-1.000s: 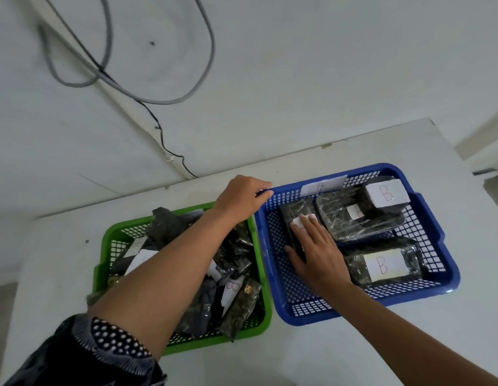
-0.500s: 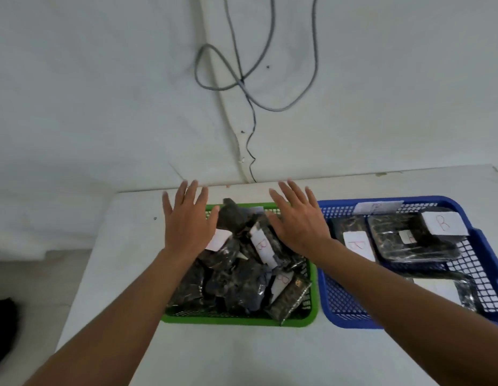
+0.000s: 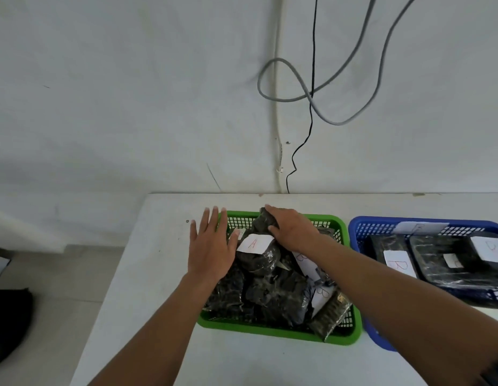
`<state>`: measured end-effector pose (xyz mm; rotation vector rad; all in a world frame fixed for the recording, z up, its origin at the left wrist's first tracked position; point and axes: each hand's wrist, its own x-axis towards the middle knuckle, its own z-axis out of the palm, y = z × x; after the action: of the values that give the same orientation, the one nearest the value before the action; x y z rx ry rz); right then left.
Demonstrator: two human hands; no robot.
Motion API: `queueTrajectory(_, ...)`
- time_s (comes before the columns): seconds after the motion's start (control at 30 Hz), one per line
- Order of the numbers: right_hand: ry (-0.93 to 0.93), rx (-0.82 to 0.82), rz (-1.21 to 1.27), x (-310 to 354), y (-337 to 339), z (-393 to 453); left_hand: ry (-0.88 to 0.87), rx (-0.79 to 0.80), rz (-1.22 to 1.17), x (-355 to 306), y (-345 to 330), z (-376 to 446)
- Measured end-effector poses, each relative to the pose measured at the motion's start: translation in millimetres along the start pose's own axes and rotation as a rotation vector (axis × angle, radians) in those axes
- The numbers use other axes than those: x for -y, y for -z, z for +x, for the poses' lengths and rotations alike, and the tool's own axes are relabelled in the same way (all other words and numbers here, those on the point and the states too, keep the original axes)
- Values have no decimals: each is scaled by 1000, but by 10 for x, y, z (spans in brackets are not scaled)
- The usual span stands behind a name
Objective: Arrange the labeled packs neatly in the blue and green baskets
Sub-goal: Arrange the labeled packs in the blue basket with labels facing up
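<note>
Head view: my right hand (image 3: 293,231) has left the blue basket (image 3: 359,232) and now grips a dark pack (image 3: 266,222) in the green basket (image 3: 344,337). My left hand (image 3: 210,250) hovers flat and loose beside it, so sorting moves on to this jumbled pile

A looping grey cable (image 3: 320,98) and a thin black wire (image 3: 311,112) hang on the white wall (image 3: 130,93) above the white tabletop's (image 3: 164,274) far edge. A dark bag (image 3: 8,324) lies on the floor left of the tabletop.

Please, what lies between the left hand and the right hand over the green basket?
In the head view, a dark pack with a white label marked A lies between the left hand and the right hand, inside the green basket.
</note>
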<state>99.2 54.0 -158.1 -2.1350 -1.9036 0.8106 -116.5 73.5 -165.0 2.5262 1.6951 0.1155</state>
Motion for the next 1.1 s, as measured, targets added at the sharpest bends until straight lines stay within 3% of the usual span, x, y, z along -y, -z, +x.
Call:
queueTrajectory(0.43,-40,9,303,-132,-104,-19,75,118,-293,-120,-48,36)
queueTrajectory(0.53,4,-77,365,-152,-76,-47,129,111,-404,-156,-22,54)
queueTrajectory(0.67,226,-249,339,-77,-32,-110,222,70,-635,-254,101,155)
queueTrajectory(0.73,350,-327,286,-39,-1,-144,350,84,-835,-307,180,241)
queueTrajectory(0.83,486,-430,223,-9,54,-194,594,189,-1227,-352,269,365)
queueTrajectory(0.93,587,-454,188,-35,69,-227,700,289,-1472,-339,312,398)
queueTrajectory(1.0,546,-409,236,-80,72,-261,717,289,-1572,-327,323,376)
queueTrajectory(1.1,233,-285,531,-114,83,-278,680,267,-1667,-296,302,325)
